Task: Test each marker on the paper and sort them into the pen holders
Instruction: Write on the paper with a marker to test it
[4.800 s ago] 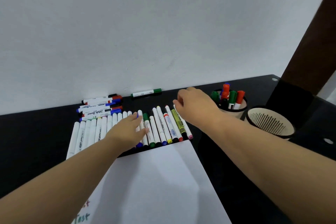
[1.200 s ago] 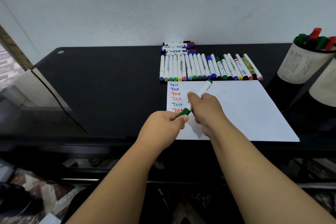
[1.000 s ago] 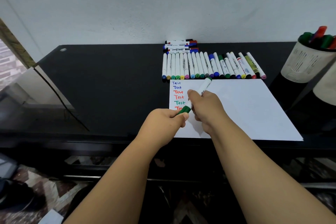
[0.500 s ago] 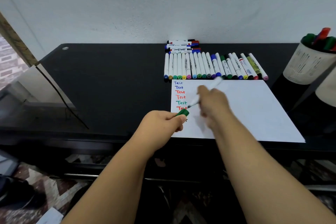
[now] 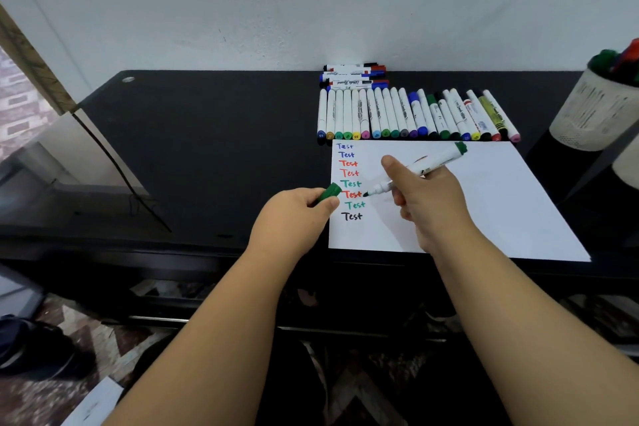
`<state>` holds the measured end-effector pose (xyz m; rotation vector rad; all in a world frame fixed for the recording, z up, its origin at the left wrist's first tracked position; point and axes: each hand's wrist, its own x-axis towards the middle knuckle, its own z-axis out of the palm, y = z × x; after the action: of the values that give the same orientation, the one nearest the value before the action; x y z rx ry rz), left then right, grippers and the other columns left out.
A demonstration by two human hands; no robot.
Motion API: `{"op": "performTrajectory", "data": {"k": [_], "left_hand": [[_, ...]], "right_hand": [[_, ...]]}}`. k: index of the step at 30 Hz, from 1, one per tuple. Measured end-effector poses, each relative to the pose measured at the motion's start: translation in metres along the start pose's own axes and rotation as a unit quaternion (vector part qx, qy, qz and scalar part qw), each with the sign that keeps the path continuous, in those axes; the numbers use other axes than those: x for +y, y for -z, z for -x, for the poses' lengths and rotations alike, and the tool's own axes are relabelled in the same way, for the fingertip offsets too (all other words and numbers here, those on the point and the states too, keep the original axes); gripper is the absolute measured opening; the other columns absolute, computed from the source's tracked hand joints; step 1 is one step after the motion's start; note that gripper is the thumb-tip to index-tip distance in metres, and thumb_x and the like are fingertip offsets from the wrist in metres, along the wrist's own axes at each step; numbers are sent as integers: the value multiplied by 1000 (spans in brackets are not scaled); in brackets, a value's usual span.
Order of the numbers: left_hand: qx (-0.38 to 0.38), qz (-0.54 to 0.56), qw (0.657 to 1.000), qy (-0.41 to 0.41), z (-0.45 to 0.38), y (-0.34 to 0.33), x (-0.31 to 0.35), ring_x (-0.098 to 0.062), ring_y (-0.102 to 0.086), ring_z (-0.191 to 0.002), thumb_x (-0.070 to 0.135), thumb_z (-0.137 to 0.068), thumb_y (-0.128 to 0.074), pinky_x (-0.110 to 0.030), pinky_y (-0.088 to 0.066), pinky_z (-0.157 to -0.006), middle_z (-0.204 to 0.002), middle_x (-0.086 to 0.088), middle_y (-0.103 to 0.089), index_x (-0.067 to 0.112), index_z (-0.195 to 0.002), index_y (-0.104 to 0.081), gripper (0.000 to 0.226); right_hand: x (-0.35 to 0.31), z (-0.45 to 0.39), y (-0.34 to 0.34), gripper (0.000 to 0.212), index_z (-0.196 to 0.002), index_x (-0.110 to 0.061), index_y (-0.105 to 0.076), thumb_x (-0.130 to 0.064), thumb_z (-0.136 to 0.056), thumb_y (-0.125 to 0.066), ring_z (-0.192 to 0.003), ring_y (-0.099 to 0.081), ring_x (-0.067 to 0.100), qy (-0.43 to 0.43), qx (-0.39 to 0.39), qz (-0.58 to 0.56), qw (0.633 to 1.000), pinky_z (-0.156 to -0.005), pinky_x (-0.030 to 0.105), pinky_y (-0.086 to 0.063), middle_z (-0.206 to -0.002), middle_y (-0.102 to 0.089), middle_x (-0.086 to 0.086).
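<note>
Uncapped green marker (image 5: pixel 420 168), a light, rigid, smooth plastic cylinder, pinched mid-barrel by the right hand (image 5: pixel 427 197), its dark tip just above the paper (image 5: pixel 484 197) beside the column of "Test" words. The left hand (image 5: pixel 294 214) curls round the small green cap (image 5: pixel 330 191) at the paper's left edge. Mid-barrel probably gives the surest hold; the thin matte paper may slide on the glossy black table (image 5: pixel 207 149).

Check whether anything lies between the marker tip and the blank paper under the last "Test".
Nothing visible does. The right hand holds the uncapped marker, tip over the paper; the left hand holds the cap off to the side.
</note>
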<state>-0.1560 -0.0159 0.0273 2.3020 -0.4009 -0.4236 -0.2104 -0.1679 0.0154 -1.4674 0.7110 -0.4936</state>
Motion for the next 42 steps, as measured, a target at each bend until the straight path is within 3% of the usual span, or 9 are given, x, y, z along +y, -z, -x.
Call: {"op": "performTrajectory", "data": {"k": [3, 7, 11, 14, 19, 28, 37, 42], "left_hand": [[13, 16, 1000, -5, -3, 0, -2, -4, -56, -72, 38, -94, -51, -32, -52, -73, -72, 23, -50, 32, -119, -62, 28], [21, 40, 999, -8, -3, 2, -5, -12, -63, -83, 37, -94, -52, -37, -54, -79, -74, 21, -56, 33, -115, -64, 25], [20, 36, 999, -9, -5, 2, -7, -9, -59, -74, 37, -94, -52, -35, -53, -77, -70, 22, -50, 31, -117, -63, 27], [17, 45, 999, -6, -7, 1, -8, -14, -62, -79, 37, -94, -52, -38, -53, -79, -70, 20, -52, 32, -115, -64, 25], [13, 43, 999, -14, -11, -2, -9, -8, -56, -73, 37, -93, -53, -35, -53, -76, -71, 20, -51, 32, -115, -64, 25], [15, 45, 999, -17, -12, -2, -9, -20, -64, -93, 37, -93, -52, -38, -53, -79, -79, 16, -58, 33, -115, -64, 25], [13, 53, 998, -13, -9, -3, -7, -19, -64, -86, 37, -93, -53, -37, -54, -76, -72, 17, -56, 32, -112, -65, 23], [9, 61, 998, -10, -10, -2, -7, -8, -63, -79, 37, -94, -53, -35, -54, -75, -73, 21, -57, 32, -114, -64, 24]], "right_hand": [[6, 10, -2, 35, -57, -18, -49, -27, -85, -67, -38, -43, 3, 42, -6, 56, 998, -52, 23, -35, -43, -50, -6], [12, 16, -3, 27, -65, -15, -50, -25, -87, -63, -41, -48, -1, 73, -9, 107, 992, -52, 19, -38, -51, -56, -4], [18, 18, -4, 30, -66, -12, -44, -23, -88, -61, -42, -47, -1, 94, -4, 129, 987, -44, 8, -36, -53, -53, 0], [23, 17, -8, 29, -69, -10, -45, -24, -89, -61, -44, -49, -2, 102, -15, 145, 984, -44, 8, -36, -55, -54, -1], [26, 17, -13, 30, -66, -15, -45, -25, -89, -62, -51, -52, -4, 119, -27, 162, 979, -47, 6, -37, -58, -56, -5], [27, 17, -15, 30, -69, -15, -45, -28, -89, -62, -55, -55, 4, 136, -43, 208, 968, -48, 8, -38, -60, -57, -7], [26, 16, -14, 32, -66, -15, -41, -25, -89, -61, -59, -53, 11, 124, -35, 195, 972, -56, 23, -41, -59, -54, -2], [27, 15, -10, 33, -65, -14, -39, -23, -89, -60, -56, -50, 12, 120, -31, 176, 977, -53, 20, -39, -57, -51, 0]]}}
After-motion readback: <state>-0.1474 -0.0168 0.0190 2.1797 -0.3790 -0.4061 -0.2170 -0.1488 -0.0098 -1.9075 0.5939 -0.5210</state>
